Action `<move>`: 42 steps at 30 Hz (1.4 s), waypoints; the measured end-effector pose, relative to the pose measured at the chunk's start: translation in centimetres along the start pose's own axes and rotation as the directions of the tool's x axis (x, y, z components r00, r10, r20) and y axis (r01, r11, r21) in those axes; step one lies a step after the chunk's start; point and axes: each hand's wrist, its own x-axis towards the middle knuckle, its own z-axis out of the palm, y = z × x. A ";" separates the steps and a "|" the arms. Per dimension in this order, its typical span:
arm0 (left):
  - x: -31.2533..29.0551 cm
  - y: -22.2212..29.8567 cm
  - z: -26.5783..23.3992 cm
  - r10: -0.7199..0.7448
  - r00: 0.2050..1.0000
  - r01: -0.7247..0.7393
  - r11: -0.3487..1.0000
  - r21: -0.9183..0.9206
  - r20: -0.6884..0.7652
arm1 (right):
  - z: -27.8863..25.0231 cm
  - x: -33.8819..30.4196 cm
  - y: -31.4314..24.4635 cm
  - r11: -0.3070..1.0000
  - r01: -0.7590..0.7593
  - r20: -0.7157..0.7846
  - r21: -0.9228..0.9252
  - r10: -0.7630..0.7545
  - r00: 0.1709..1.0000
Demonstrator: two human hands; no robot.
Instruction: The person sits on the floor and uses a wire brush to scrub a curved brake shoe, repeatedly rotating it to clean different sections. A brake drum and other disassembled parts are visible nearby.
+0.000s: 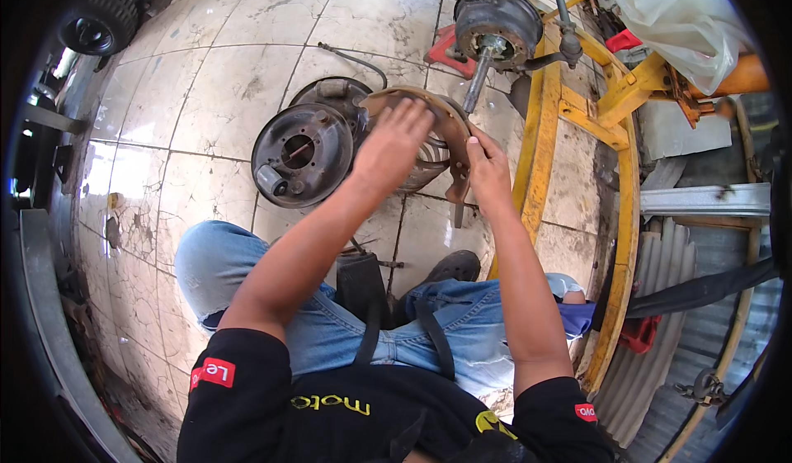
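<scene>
A rusty brown curved brake shoe (450, 116) is held up in front of me over the tiled floor. My left hand (394, 143) lies flat on its left part with the fingers spread over the metal. My right hand (487, 170) grips its right end, thumb along the rim. Just behind and below the shoe a spring or coil shows dimly (425, 166). A round dark brake backing plate (301, 153) lies on the floor to the left of my left hand.
A wheel hub with a protruding axle shaft (495, 25) hangs at the top centre. A yellow metal frame (540, 141) curves down the right side. A black tyre (99, 17) is at top left. My knees in blue jeans (214, 257) are below.
</scene>
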 end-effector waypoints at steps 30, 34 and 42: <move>-0.4 2.3 0.0 0.135 0.990 -0.130 0.985 -0.113 0.039 | -0.3 0.0 0.2 0.991 0.094 -0.031 -0.092 -0.097 0.995; -0.5 1.5 -0.2 0.112 0.994 -0.110 0.990 -0.094 0.015 | 0.0 -0.2 0.1 0.995 0.073 -0.023 -0.061 -0.074 0.997; -0.4 0.9 -0.5 0.051 0.998 -0.050 0.998 -0.044 0.028 | 0.1 -0.3 -0.5 0.997 0.044 -0.020 -0.057 -0.045 0.999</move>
